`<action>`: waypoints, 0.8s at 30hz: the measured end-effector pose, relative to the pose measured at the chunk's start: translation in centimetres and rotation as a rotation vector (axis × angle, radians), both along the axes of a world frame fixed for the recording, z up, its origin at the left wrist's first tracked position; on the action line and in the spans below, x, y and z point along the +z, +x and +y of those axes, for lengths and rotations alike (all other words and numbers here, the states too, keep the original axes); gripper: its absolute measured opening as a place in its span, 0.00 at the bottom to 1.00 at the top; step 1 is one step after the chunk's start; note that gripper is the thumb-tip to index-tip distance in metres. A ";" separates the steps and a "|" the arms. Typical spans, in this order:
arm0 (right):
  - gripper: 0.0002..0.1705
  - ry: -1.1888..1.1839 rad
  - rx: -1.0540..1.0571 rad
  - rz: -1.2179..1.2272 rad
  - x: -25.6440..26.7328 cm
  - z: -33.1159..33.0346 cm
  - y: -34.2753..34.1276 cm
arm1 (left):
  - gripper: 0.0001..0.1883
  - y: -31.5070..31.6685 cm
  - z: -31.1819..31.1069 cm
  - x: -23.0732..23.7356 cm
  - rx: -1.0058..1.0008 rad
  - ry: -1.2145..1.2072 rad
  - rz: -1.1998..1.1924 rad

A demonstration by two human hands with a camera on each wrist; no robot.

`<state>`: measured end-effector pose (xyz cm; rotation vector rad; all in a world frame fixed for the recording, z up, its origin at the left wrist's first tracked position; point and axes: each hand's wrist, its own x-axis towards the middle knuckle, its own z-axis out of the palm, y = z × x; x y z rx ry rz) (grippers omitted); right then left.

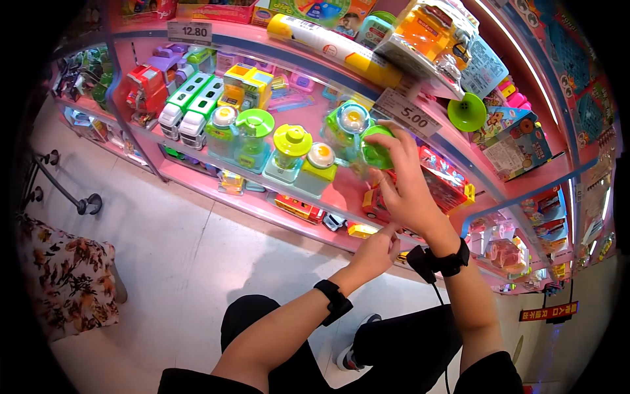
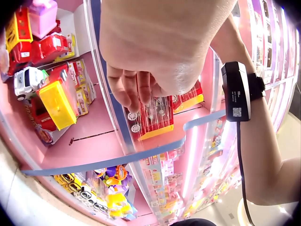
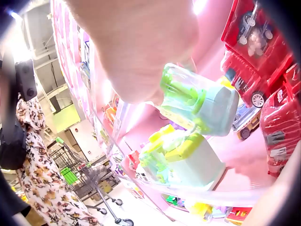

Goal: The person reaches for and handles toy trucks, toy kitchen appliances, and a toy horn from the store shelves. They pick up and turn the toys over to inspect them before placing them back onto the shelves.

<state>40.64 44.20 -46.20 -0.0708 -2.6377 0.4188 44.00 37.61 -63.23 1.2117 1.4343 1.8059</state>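
In the head view my right hand point(image 1: 415, 187) grips a toy juicer with a green top point(image 1: 377, 148) above the pink shelf. The right wrist view shows this toy juicer point(image 3: 218, 110) tilted, its clear green cup and pale blue base below my palm. A similar toy with a fried-egg picture on top point(image 1: 353, 119) is just to its left. My left hand point(image 1: 374, 255) hangs at the shelf's front edge with fingers loosely curled and holds nothing. Boxed red toys point(image 2: 157, 115) lie behind those fingers in the left wrist view.
A row of similar small toys point(image 1: 289, 146) lines the shelf's front, beside green and white toy trucks point(image 1: 190, 108). A raised clear lip point(image 1: 243, 174) runs along the edge. Price tags point(image 1: 408, 111) hang from the shelf above. A person in a floral dress point(image 1: 69, 279) stands at left.
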 end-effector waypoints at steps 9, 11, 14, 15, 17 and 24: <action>0.24 -0.105 0.101 0.014 -1.4 1.3 -5.3 | 0.12 -0.1 -1.4 0.9 0.006 -0.103 -0.003; 0.22 -0.107 0.118 0.034 -1.9 1.6 -6.8 | 0.13 -0.1 -1.4 0.8 -0.073 -0.202 0.026; 0.22 -0.334 -0.028 -0.187 -2.9 2.5 -9.1 | 0.14 0.0 -1.7 1.0 -0.116 -0.244 0.062; 0.21 -0.406 -0.079 -0.261 -2.9 2.4 -10.0 | 0.13 0.1 -1.6 1.0 -0.114 -0.241 0.074; 0.21 -0.520 -0.039 -0.285 -2.7 2.5 -10.9 | 0.11 0.2 -1.6 0.5 -0.078 -0.188 0.119; 0.20 -0.422 -0.024 -0.307 -2.9 2.2 -11.7 | 0.14 1.0 -1.6 -1.8 -0.131 -0.213 0.273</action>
